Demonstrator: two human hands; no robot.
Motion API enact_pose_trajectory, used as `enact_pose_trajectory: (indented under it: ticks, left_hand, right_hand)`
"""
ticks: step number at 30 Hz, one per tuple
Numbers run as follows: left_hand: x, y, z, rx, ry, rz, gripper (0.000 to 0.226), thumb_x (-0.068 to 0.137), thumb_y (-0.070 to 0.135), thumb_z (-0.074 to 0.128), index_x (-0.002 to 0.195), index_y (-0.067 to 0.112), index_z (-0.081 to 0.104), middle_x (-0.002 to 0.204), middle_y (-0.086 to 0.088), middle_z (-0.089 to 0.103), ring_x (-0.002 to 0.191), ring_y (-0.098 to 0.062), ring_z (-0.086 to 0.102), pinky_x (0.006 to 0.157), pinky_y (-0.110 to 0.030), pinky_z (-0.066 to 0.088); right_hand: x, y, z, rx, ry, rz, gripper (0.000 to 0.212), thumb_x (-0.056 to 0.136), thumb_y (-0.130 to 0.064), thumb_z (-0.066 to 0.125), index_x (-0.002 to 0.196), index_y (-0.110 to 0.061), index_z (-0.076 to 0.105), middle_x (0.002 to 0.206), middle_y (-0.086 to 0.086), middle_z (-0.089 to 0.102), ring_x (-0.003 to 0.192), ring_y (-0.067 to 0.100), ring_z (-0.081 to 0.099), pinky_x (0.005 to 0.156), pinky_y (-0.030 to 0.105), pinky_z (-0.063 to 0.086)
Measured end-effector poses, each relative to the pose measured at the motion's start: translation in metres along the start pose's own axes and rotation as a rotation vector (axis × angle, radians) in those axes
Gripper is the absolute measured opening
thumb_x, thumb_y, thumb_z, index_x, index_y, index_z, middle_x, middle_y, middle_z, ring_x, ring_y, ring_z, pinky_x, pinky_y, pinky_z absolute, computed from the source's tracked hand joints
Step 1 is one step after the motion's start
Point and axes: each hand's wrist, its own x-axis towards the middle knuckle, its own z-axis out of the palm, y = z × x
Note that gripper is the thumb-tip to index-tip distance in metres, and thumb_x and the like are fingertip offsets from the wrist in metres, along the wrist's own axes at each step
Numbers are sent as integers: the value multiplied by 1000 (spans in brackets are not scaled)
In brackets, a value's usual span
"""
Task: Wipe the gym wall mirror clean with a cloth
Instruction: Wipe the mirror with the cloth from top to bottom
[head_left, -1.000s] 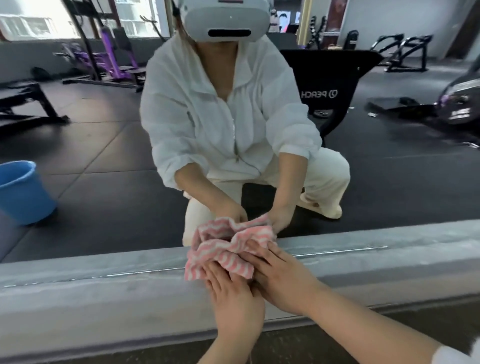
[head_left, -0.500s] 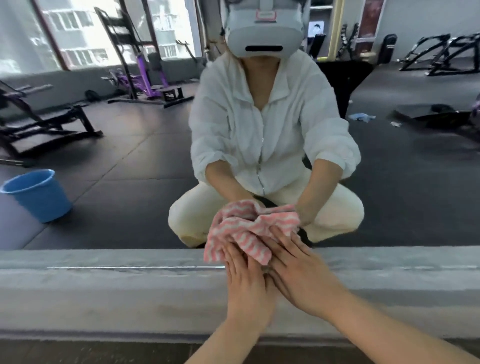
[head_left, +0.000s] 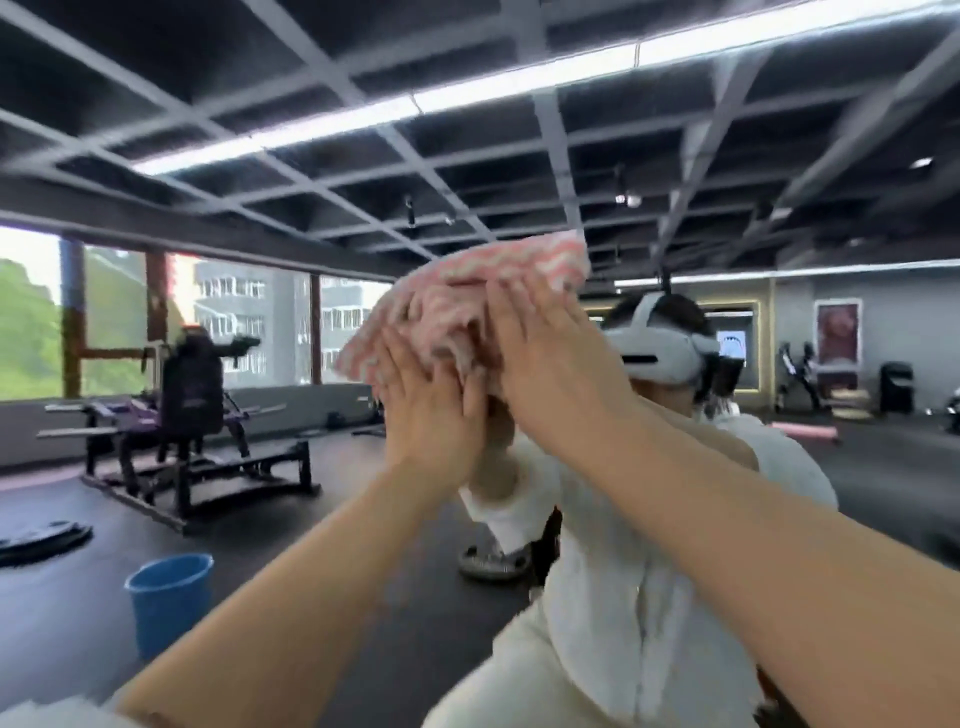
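Note:
The wall mirror (head_left: 727, 208) fills the whole view and reflects the gym and me. A pink-and-white striped cloth (head_left: 467, 291) is bunched flat against the glass high up, at about head height. My left hand (head_left: 431, 410) presses its lower left part with straight fingers. Beside it, my right hand (head_left: 545, 353) presses the right part, fingers spread flat. Both forearms reach up from the bottom of the frame. The cloth and hands hide part of my reflection.
In the reflection, a blue bucket (head_left: 169, 597) stands on the dark floor at lower left. A black weight bench machine (head_left: 197, 441) sits behind it by the windows. More gym equipment (head_left: 893, 384) lines the far right wall.
Both hands have slid the cloth from the mirror's bottom edge far up the glass. The camera has tilted up, so the ceiling now shows and the grey ledge is gone.

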Motion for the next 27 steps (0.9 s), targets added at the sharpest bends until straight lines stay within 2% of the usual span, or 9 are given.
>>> enact_pose_trajectory:
  ticks: [3, 6, 10, 13, 15, 17, 18, 22, 27]
  left_hand:
    - [25, 1, -15, 55, -22, -43, 71, 97, 54, 13, 153, 13, -4, 152, -26, -25, 142, -36, -24, 115, -42, -14]
    - [13, -24, -1, 133, 31, 121, 83, 81, 58, -9, 151, 14, -15, 151, -26, -27, 139, -38, -29, 117, -47, -11]
    - [22, -57, 6, 255, 32, 229, 81, 83, 55, -16, 150, 8, -14, 153, -26, -22, 139, -40, -29, 116, -51, -8]
    - [47, -61, -11, 160, 87, 149, 94, 76, 57, -6, 151, 1, -4, 157, -23, -10, 145, -36, -15, 116, -38, -13]
    - [69, -68, -28, 63, 121, 102, 101, 69, 58, -4, 150, -2, 2, 157, -22, -4, 146, -34, -6, 113, -30, -11]
    - [91, -80, -41, 118, 103, 122, 103, 67, 58, -8, 151, -1, 0, 157, -24, -5, 145, -37, -8, 117, -36, -9]
    - [104, -85, -47, 171, 89, 143, 102, 67, 58, -11, 151, 2, -2, 157, -25, -8, 144, -39, -11, 117, -43, -6]
    - [132, -91, -73, 181, 45, 43, 97, 72, 61, -2, 153, 7, -1, 154, -30, -12, 144, -40, -12, 118, -46, 0]
    - [131, -56, -88, 209, 20, 34, 71, 99, 45, 27, 152, 12, -8, 155, -21, -22, 144, -35, -15, 118, -45, -3]
  right_hand:
    - [24, -6, -17, 27, -7, 108, 68, 99, -29, 24, 150, -3, -12, 160, 14, 9, 148, 31, 0, 120, 46, 1]
    - [15, -23, 4, -32, 5, 74, 67, 99, -32, 25, 151, -9, -9, 161, 11, 0, 147, 32, -8, 118, 50, -3]
    - [6, -31, 17, -60, 18, 17, 69, 89, -33, 53, 150, -16, 26, 152, 20, 31, 140, 44, 26, 108, 60, 27]
    - [23, -32, 11, -78, 50, 0, 54, 89, -38, 40, 137, -16, 52, 136, 19, 54, 127, 45, 47, 97, 61, 40]
    - [46, -38, -5, -97, -14, 2, 54, 98, -39, 29, 148, -20, 36, 152, 15, 34, 140, 42, 28, 110, 56, 24]
    - [72, -41, -11, -104, -75, -1, 56, 104, -43, 19, 154, -27, -1, 161, 6, -6, 147, 35, -9, 115, 48, -7]
    - [85, -43, -15, -121, -109, 9, 57, 104, -44, 17, 153, -29, -9, 161, 3, -14, 145, 34, -18, 114, 48, -13]
    - [122, -52, -16, -213, -125, 17, 63, 103, -43, 26, 153, -28, -9, 161, 3, -14, 142, 43, -20, 112, 59, -11]
    - [121, -26, -28, -285, -102, 1, 61, 104, -38, 26, 153, -27, -9, 161, 5, -14, 143, 44, -17, 116, 58, -3]
